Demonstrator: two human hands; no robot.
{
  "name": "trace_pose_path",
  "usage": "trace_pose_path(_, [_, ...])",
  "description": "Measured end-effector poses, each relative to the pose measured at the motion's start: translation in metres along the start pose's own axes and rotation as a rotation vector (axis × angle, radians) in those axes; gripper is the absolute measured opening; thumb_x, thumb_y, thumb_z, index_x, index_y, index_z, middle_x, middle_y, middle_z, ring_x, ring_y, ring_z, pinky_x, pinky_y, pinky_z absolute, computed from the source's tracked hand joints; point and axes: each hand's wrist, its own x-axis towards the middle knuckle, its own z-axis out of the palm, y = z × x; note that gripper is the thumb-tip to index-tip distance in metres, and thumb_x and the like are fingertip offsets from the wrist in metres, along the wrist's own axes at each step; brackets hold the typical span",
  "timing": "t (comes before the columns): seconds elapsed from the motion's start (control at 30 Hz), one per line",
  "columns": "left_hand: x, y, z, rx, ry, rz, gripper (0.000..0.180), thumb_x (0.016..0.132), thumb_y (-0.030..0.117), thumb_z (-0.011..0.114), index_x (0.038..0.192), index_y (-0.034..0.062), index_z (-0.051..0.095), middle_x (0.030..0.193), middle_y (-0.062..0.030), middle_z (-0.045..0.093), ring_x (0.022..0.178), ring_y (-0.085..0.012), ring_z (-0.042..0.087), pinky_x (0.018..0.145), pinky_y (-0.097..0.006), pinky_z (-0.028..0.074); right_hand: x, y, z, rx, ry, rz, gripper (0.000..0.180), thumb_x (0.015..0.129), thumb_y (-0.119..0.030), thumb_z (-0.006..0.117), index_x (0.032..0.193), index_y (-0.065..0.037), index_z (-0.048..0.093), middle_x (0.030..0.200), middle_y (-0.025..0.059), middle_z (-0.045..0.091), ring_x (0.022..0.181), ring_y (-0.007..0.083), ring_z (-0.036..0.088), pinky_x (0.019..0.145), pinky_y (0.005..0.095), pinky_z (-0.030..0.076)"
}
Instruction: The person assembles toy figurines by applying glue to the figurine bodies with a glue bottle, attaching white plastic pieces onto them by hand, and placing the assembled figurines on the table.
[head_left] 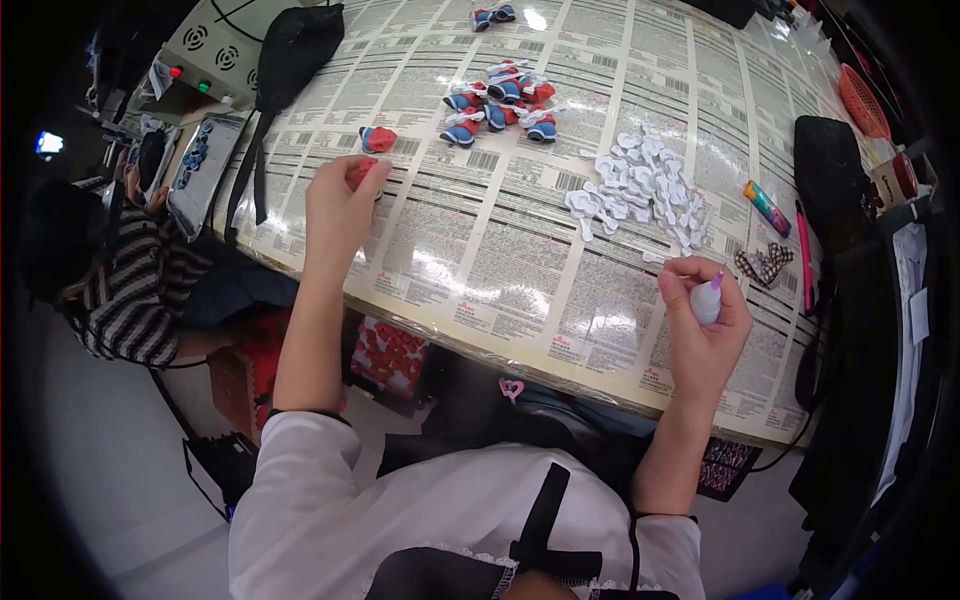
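My left hand [340, 205] pinches a small red piece [363, 172], mostly covered by the fingers, low over the table. Just beyond it lies a red and blue figure part [377, 139]. In my right hand [708, 330] is a small white squeeze bottle [706, 299] with a purple tip, its nozzle pointing up and away from me. A flat white piece [655, 258] lies beside that thumb and forefinger; whether they touch it I cannot tell. Farther off spreads a heap of white cut-out pieces [640, 180]. Left of the heap sits a cluster of red, blue and white figure parts [505, 102].
A colourful tube [767, 208], a pink pen [804, 258] and a checked bow [765, 263] lie right of my right hand. At the left, a black bag [300, 60] rests on the table [470, 260]. Another person [140, 260] sits beyond the left edge, near a metal tray [205, 175].
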Motion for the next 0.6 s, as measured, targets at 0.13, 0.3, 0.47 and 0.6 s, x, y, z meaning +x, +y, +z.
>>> trace_pose_path(0.13, [-0.013,0.037,0.025,-0.647,0.039,0.264,0.031,0.087,0.022,0.058,0.108,0.0000,0.054,0.093,-0.0081,0.058,0.082,-0.0179,0.061,0.066,-0.025,0.047,0.003,0.004,0.004,0.158,0.012,-0.072,0.022,0.077,0.003,0.064,0.098,0.000,0.058,0.090,0.0054,0.059,0.077,0.0101,0.056,0.068,0.0200,0.045])
trace_pose_path(0.3, [-0.033,0.119,0.051,-1.041,-0.836,-0.046,0.029,0.094,0.024,0.046,0.112,0.0019,0.050,0.107,-0.0110,0.055,0.095,-0.0205,0.058,0.083,-0.028,0.048,0.003,-0.006,0.000,0.405,0.073,-0.158,0.025,0.078,0.005,0.060,0.102,0.002,0.054,0.097,0.0090,0.057,0.077,0.0134,0.057,0.066,0.0211,0.046])
trace_pose_path(0.47, [-0.050,0.123,0.096,-1.189,-0.976,-0.082,0.034,0.091,0.016,0.050,0.123,0.0030,0.044,0.109,-0.0111,0.054,0.095,-0.0196,0.058,0.079,-0.027,0.049,0.001,-0.013,-0.017,0.279,0.057,-0.074,0.023,0.079,0.002,0.061,0.101,0.002,0.053,0.100,0.0125,0.057,0.076,0.0157,0.059,0.066,0.0237,0.047])
trace_pose_path(0.6, [-0.057,0.118,0.105,-1.155,-0.929,0.093,0.040,0.089,0.008,0.052,0.126,0.0023,0.040,0.111,-0.0109,0.053,0.095,-0.0177,0.058,0.079,-0.026,0.048,-0.001,-0.012,-0.012,0.210,0.090,-0.027,0.026,0.077,0.000,0.065,0.100,0.002,0.054,0.101,0.0142,0.059,0.081,0.0188,0.061,0.069,0.0255,0.049])
